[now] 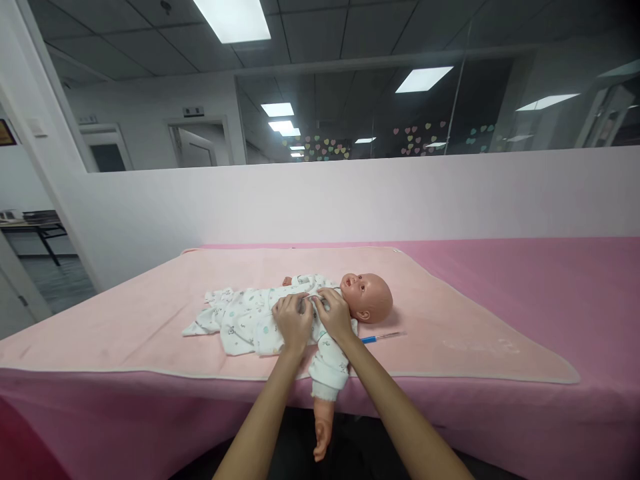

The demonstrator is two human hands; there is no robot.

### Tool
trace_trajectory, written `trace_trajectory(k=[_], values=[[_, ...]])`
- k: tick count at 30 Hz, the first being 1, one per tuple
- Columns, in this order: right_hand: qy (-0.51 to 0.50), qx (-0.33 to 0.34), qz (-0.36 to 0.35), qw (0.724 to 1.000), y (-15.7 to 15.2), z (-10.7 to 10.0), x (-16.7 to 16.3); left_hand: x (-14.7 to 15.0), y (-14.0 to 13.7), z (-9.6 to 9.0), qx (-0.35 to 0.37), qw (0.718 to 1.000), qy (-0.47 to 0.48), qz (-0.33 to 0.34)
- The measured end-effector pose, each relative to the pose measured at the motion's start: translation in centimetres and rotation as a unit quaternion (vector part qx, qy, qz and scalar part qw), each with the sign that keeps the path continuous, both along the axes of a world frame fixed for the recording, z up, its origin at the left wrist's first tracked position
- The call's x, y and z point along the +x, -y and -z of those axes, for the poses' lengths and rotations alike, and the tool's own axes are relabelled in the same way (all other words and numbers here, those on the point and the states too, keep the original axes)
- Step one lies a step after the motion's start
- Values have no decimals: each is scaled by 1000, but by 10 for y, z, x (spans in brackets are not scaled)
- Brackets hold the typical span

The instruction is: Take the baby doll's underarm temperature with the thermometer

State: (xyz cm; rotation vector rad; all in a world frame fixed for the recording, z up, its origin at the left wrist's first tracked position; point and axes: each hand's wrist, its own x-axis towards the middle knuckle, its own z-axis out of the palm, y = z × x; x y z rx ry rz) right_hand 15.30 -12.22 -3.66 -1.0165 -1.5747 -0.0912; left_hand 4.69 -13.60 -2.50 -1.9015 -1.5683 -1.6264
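Nearest, the doll's forearm (323,425) hangs past the front edge of the pink sheet (450,413), over dark clothing (355,443). The peach mat (480,313) lies on that sheet, its pale border running just along the front edge, with a pointed corner at right. The doll (250,321) lies on its back across the mat, head to the right, its white patterned garment (240,333) spread toward the left; only a narrow strip of mat separates its near side from the edge. A thin blue-handled tool (383,338) rests near the head, on the mat. Open room stretches left of the garment's hem and right of the head. At the doll's upper chest, the left hand (293,320) and right hand (334,313) meet almost tip to tip, fingers bent and drawn in, touching the garment's front below the neck; whether they pinch cloth between them I cannot tell. Behind the doll, a strip of mat reaches the far side, where the white wall (350,200) bounds the sheet. Above it, glass (380,110) bears heart-shaped stickers (327,148).
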Motion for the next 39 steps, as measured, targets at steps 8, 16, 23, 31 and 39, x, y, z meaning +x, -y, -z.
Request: trace_trajectory(k=[8,16,23,31,39], values=[[-1,12,0,1000,-2,1,0,1,1,-1,-3,1000,-3,-4],[-3,17,1,1000,-1,1,0,0,0,0,-8,1000,11,0],[-9,17,6,1000,-3,3,0,0,3,-1,-4,1000,8,5],[-11,18,7,1000,-3,3,0,0,3,-2,-29,1000,7,7],[-21,17,4,1000,-3,4,0,0,2,-1,-20,1000,-5,0]])
